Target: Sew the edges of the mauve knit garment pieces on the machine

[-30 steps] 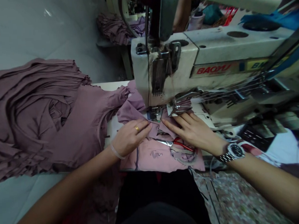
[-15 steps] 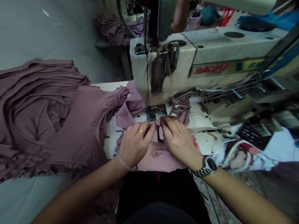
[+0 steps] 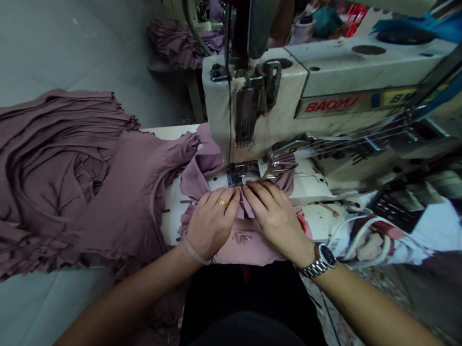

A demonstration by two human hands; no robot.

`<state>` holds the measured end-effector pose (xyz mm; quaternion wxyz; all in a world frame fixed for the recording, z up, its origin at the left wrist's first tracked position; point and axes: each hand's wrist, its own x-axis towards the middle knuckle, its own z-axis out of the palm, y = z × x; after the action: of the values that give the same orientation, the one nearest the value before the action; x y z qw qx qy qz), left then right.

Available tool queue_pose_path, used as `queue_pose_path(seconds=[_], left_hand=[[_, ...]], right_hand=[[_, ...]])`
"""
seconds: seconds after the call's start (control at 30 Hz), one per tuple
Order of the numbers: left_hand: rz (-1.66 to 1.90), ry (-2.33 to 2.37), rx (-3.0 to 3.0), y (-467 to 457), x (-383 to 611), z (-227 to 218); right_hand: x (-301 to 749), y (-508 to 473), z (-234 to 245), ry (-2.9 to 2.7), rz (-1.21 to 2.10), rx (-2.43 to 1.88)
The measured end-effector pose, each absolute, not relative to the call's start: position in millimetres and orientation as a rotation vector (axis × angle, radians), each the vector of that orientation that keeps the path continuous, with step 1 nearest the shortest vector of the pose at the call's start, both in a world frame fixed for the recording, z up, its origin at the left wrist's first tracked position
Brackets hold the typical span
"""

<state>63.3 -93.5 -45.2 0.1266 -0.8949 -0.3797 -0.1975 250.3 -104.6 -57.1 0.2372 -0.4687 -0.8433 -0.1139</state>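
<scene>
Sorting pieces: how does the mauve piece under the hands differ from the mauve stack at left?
The piece is pinned under the left hand and right hand at the sewing machine; the stack lies untouched. The piece looks small; the stack is a big, many-layered heap. Both are mauve.

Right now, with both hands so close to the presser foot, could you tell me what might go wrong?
The left hand and right hand reach right up to the presser foot, so a fingertip could get caught under it. The mauve fabric is bunched there, so a fold might be sewn in.
</scene>
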Motion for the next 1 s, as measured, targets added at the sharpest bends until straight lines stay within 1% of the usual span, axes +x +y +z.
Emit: queue_pose_path(seconds=[0.27,0.4,0.73,0.83,1.0], left_hand=[[-0.518,-1.141,-2.652,-92,61,-46],[-0.483,-1.148,-2.66,-90,60,-43],[-0.486,-1.18,-2.691,-76,57,-40],[-0.539,-1.122,-2.682,-73,55,-39],[-0.668,-0.882,-2.75,-68,45,-39]], right_hand=[[248,-105,-53,-2.367,-0.432,-1.246],[253,-104,-55,-2.38,-0.397,-1.15],[245,-92,-47,-2.392,-0.268,-1.31],[245,-90,-47,-2.385,-0.251,-1.321],[249,-92,-53,-2.318,-0.177,-1.163]])
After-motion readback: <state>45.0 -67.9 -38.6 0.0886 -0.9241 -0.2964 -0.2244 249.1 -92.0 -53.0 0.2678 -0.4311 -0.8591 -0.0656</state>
